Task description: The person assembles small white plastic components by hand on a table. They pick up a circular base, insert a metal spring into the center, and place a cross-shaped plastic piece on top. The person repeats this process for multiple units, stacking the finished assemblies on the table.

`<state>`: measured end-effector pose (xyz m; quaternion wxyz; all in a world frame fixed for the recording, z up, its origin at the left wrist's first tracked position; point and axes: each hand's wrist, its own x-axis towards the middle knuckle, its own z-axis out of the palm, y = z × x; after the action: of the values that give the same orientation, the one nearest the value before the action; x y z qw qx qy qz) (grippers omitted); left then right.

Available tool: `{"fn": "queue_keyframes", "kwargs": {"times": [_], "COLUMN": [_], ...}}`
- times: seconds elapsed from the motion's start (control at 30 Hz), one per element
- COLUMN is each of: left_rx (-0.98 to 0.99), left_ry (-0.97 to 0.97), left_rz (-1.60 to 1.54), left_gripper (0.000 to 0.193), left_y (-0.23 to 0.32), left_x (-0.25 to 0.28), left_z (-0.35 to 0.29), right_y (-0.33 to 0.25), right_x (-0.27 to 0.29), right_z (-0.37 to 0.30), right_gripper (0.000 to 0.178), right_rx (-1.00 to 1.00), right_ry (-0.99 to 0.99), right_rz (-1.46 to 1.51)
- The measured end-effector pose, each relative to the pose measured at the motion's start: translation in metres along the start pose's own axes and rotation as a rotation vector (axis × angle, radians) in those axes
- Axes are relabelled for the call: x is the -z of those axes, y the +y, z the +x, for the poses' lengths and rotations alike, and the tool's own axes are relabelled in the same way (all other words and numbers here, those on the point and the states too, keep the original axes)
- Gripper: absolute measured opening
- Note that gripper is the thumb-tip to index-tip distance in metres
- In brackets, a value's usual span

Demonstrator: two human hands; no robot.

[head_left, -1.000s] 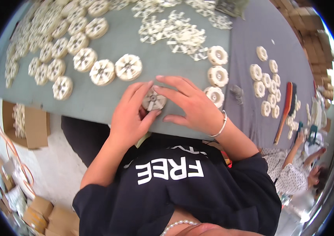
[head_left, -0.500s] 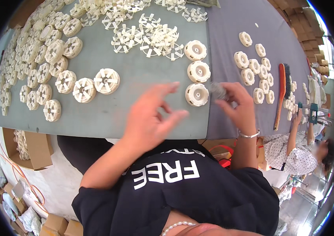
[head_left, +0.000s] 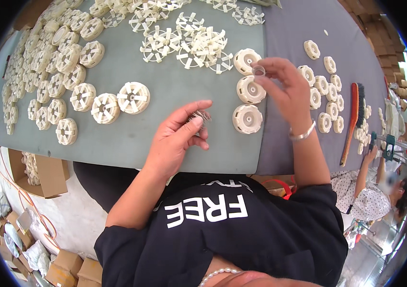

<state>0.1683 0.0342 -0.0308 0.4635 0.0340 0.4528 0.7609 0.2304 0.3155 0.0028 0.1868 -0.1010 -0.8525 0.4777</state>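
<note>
Three cream round plastic housings stand in a column: the far one, the middle one and the near one. My right hand is closed over the far end, pinching a thin, ring-shaped coil spring above the far and middle housings. To the left of the column, my left hand is closed around a bundle of grey wire coil springs, its thumb lying across them. The fingers partly hide that bundle.
Finished-looking slotted wheels crowd the table's left. Loose spoked rings lie heaped at the back. Small round housings and a red-handled brush lie at the right. Beyond sits a co-worker in a dotted shirt.
The grey springs have passed from my right hand to my left, which has closed on them. My right hand has moved away from me, over the far housings, holding one spring.
</note>
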Motion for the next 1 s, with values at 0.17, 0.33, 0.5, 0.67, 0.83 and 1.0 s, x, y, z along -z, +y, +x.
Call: {"fn": "queue_keyframes", "kwargs": {"times": [0.17, 0.33, 0.5, 0.67, 0.83, 1.0], "left_rx": [-0.027, -0.068, -0.061, -0.111, -0.355, -0.570], "left_ry": [-0.082, -0.091, -0.079, -0.033, 0.032, 0.075], "left_rz": [0.052, 0.078, 0.032, 0.032, 0.192, 0.504], "left_gripper": [0.043, 0.047, 0.047, 0.043, 0.043, 0.037], "left_y": [-0.002, -0.007, -0.005, -0.007, -0.016, -0.015], "left_x": [0.005, 0.012, 0.010, 0.006, -0.003, -0.010], "left_z": [0.001, 0.001, 0.002, 0.000, 0.000, -0.001], "right_y": [0.023, 0.036, 0.042, 0.033, -0.024, -0.037], "right_x": [0.005, -0.004, 0.001, 0.000, -0.010, -0.042], "right_z": [0.029, 0.025, 0.026, 0.026, -0.011, -0.036], "right_gripper": [0.025, 0.022, 0.020, 0.019, 0.022, 0.020], "right_rx": [0.226, 0.164, 0.302, 0.400, -0.026, -0.174], "right_ry": [-0.003, 0.079, 0.059, 0.095, -0.112, -0.413], "right_rz": [-0.177, -0.222, -0.437, -0.577, -0.082, 0.361]}}
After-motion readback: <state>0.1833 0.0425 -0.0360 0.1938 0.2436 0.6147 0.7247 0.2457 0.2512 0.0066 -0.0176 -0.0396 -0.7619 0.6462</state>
